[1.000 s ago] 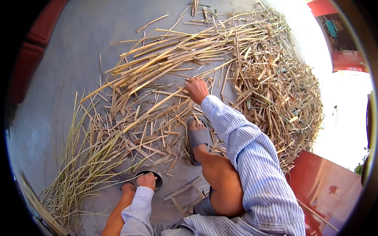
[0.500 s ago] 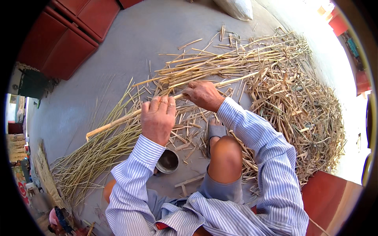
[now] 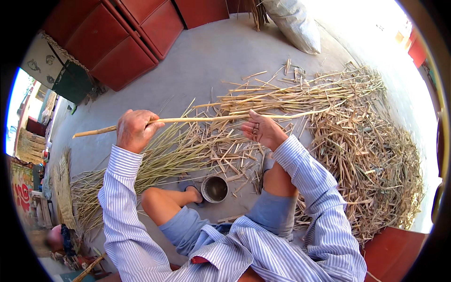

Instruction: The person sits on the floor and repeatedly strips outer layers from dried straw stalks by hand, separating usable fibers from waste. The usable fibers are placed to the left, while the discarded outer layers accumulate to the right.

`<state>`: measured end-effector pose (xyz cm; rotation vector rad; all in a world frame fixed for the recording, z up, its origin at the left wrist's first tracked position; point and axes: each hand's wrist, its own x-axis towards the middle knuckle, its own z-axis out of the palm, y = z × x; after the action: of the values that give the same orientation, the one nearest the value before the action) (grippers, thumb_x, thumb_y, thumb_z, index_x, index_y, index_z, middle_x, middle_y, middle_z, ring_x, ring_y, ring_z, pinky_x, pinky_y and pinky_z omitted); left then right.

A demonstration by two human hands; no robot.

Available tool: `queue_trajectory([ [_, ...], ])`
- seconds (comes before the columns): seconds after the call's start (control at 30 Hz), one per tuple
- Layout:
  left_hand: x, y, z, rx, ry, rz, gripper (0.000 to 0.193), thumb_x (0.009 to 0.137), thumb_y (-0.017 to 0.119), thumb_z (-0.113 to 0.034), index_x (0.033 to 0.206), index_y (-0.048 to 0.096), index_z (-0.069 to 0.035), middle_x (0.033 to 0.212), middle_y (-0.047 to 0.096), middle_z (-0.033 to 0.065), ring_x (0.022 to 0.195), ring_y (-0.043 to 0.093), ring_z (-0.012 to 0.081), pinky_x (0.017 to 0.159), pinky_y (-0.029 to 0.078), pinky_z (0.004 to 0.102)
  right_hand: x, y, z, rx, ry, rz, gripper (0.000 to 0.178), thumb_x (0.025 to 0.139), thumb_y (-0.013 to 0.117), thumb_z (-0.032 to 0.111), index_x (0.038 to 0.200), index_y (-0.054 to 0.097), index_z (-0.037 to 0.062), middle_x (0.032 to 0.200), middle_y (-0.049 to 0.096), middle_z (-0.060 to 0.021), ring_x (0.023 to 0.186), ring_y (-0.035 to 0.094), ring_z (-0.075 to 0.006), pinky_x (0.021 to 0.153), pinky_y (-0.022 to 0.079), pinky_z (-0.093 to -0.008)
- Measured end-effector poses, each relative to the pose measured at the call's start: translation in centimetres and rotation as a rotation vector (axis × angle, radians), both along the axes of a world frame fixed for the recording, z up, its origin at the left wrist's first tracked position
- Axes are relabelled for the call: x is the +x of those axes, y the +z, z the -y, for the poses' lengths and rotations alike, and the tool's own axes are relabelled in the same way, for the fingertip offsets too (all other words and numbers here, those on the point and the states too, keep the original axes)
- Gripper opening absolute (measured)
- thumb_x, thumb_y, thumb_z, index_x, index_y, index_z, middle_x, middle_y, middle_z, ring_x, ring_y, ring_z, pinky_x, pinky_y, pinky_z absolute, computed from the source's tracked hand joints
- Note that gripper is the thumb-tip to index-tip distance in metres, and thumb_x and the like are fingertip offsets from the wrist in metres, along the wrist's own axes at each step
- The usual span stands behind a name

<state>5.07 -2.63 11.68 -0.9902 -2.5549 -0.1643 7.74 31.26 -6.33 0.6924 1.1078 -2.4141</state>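
A long, pale dry stalk (image 3: 202,120) stretches almost level in front of me. My left hand (image 3: 134,130) is closed around it near its thicker left end. My right hand (image 3: 265,130) lies just below the stalk farther right, palm toward me. Its thumb crosses the stalk while the loosely bent fingers stay apart from the thumb. Behind and under the stalk lie a bundle of yellow stalks (image 3: 300,92) and thin greenish stems (image 3: 150,165). A heap of dry, broken leaves and husks (image 3: 371,150) rises to the right.
A round metal bowl (image 3: 204,188) stands on the floor between my legs. Red cabinets (image 3: 124,63) line the far left. A stuffed white sack (image 3: 298,28) sits at the back. A brush-like bundle (image 3: 63,183) is at left, and a red panel (image 3: 392,256) at lower right.
My left hand has moved left along the stalk, and my right hand has turned palm toward me and loosened. The stalk is now nearly level. The view has shifted, showing more of the bowl.
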Motion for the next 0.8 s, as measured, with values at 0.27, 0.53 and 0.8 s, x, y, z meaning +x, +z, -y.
queue_trajectory([
  [0.27, -0.9, 1.0, 0.7, -0.045, 0.058, -0.129, 0.021, 0.076, 0.076, -0.028, 0.078, 0.071, -0.008, 0.067, 0.065, 0.0056, 0.067, 0.058, 0.0243, 0.064, 0.04, 0.0384, -2.5, -2.4, 2.8, -0.227, -0.253, -0.16, 0.021, 0.097, 0.06, 0.023, 0.1, 0.059, 0.0027, 0.089, 0.066, -0.0082, 0.077, 0.066, -0.016, 0.062, 0.057, -0.0259],
  [0.53, -2.7, -9.9, -7.3, -0.125, 0.049, 0.147, 0.021, 0.081, 0.071, -0.03, 0.091, 0.071, -0.012, 0.093, 0.07, 0.0062, 0.085, 0.065, 0.0259, 0.091, 0.046, 0.0492, -2.1, -1.9, 6.6, -0.32, -0.205, -0.145, 0.023, 0.097, 0.06, 0.028, 0.098, 0.059, 0.0041, 0.091, 0.067, -0.0096, 0.081, 0.068, -0.0169, 0.062, 0.057, -0.0262],
  [0.8, -5.5, -7.9, -7.4, 0.514, 0.118, 0.412, 0.015, 0.08, 0.075, -0.016, 0.085, 0.067, -0.004, 0.072, 0.068, 0.0113, 0.064, 0.065, 0.024, 0.058, 0.048, 0.0329, -2.7, -2.9, 5.8, -0.257, -0.206, -0.143, 0.023, 0.099, 0.056, 0.025, 0.1, 0.059, 0.0025, 0.091, 0.067, -0.0098, 0.082, 0.068, -0.0169, 0.069, 0.059, -0.0277],
])
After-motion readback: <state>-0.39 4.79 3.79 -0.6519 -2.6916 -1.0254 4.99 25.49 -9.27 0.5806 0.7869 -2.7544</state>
